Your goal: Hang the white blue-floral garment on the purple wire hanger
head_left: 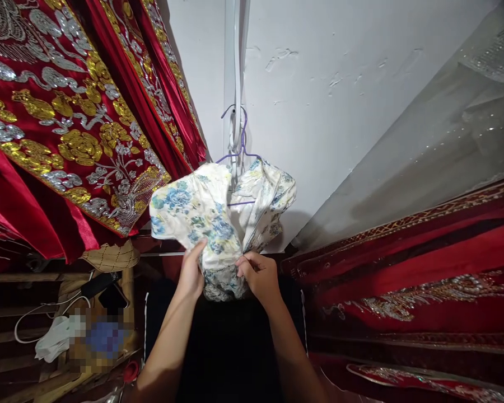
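Note:
A white blouse (pixel 212 212) with blue, green and yellow flowers hangs on a purple wire hanger (pixel 244 137) in front of me. My left hand (pixel 193 271) grips the blouse's lower left side, thumb on the front and the other fingers hidden behind the cloth. At the middle front, where the two edges of the neckline meet, my right hand (pixel 256 274) pinches the fabric between thumb and fingers. The lower part of the blouse is bunched up below both hands.
Red garments with gold and silver embroidery (pixel 79 145) hang at the left. More red beaded cloth (pixel 403 291) and a sheer white fabric (pixel 445 112) fill the right. At the lower left, a wooden stool (pixel 128 280) holds a phone (pixel 113 298), a cable and a white crumpled item (pixel 59 338).

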Tool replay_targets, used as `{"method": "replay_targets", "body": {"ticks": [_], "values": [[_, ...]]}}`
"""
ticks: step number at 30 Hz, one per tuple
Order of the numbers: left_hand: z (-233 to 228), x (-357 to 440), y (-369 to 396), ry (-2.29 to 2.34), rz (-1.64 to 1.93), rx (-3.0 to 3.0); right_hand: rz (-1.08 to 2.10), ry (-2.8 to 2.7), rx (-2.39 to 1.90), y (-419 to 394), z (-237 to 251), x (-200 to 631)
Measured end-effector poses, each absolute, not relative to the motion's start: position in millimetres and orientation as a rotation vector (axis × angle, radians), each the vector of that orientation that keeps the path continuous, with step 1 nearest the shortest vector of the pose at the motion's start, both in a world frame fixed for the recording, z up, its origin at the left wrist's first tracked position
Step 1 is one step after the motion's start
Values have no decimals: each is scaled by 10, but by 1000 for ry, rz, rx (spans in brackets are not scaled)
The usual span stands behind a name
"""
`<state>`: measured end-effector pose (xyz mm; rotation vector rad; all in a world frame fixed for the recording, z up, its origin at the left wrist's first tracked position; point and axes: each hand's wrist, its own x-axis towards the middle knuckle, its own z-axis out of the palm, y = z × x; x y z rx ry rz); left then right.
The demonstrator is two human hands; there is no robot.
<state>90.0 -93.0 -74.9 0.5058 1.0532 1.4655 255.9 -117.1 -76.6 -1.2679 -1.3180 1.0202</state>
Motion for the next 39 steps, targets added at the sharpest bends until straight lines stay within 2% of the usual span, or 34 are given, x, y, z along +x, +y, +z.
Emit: {"method": "replay_targets", "body": {"ticks": [3, 5, 8, 11, 16, 23, 26, 29, 34, 37, 39], "values": [[-853, 855, -961, 1335, 1888, 633, 1033, -1288, -1246, -1197, -754, 2593], [-892, 894, -1055, 1472, 2025, 904, 1064, -1261, -1224, -1189, -735, 2571], [-909, 1056, -1234, 1428, 1785, 1266, 1178, -1250, -1166, -1159, -705, 2480], [-922, 1214, -1322, 1253, 1517, 1290, 1340, -1295, -1119, -1149, -671, 2385], [-915, 1204, -1205, 1215, 1445, 1240, 1528, -1348, -1123, -1018, -448, 2386], [-944, 1139, -948, 1206, 1345, 1536, 1230, -1034, -927, -74, 522, 2493], [-932, 1098, -805, 1188, 1186, 1666, 1181, -1061, -883, 80, 735, 2404], [-673, 1009, -616, 1129, 1139, 1722, 1143, -1187, -862, -57, 696, 2315], [223, 944, -275, 940, 1624, 1795, 1015, -1298, -881, -333, 655, 2326], [605, 1010, -145, 956, 1588, 2101, 925, -1331, -886, -284, 638, 2344], [699, 1029, -98, 974, 1584, 2218, 842, -1313, -919, -200, 500, 2341]]}}
